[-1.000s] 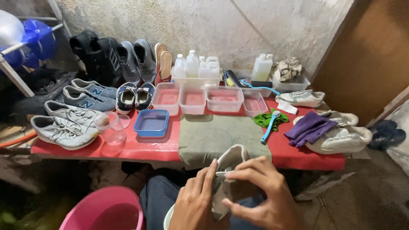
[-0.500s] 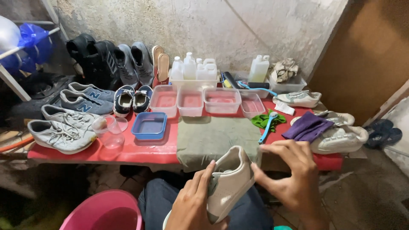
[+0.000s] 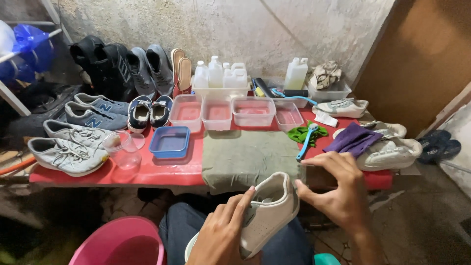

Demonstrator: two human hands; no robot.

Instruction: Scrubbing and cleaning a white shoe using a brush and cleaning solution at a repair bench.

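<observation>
Over the person's lap, just in front of the red table (image 3: 73, 174), the head view shows a white shoe (image 3: 269, 216) held heel-up and tilted, its toe pointing down toward the knees.

**Grip state.** The left hand (image 3: 221, 234) wraps the shoe's left flank with fingers pressed against the upper, and it carries the load alone. The right hand (image 3: 338, 194) stands just beside the heel, thumb and fingers spread in an open curl. Its thumb tip is at or very near the heel rim; contact cannot be confirmed from this angle.

**Hazards.**
- Single-hand support: in my judgement the shoe could slide out toward the pink bucket (image 3: 120, 245), which stands below and left of the shoe, if the left fingers relax.
- Right of the shoe, a blue-handled brush (image 3: 306, 142) lies on the green cloth (image 3: 300, 133) near the table edge. A sweep of the right hand could knock it off.
- Beyond the shoe, the grey-green mat (image 3: 245, 159) overhangs the table edge. A snag on it could drag the clear tubs (image 3: 252, 110) behind it, which seem to hold liquid.

**Appearance of the shoe.** It is a low-cut sneaker, white to off-white, with a smooth upper, fine perforations on the side panel, and a padded collar with a pale grey lining. The sole is hidden. No heavy soiling shows on the visible side.
</observation>
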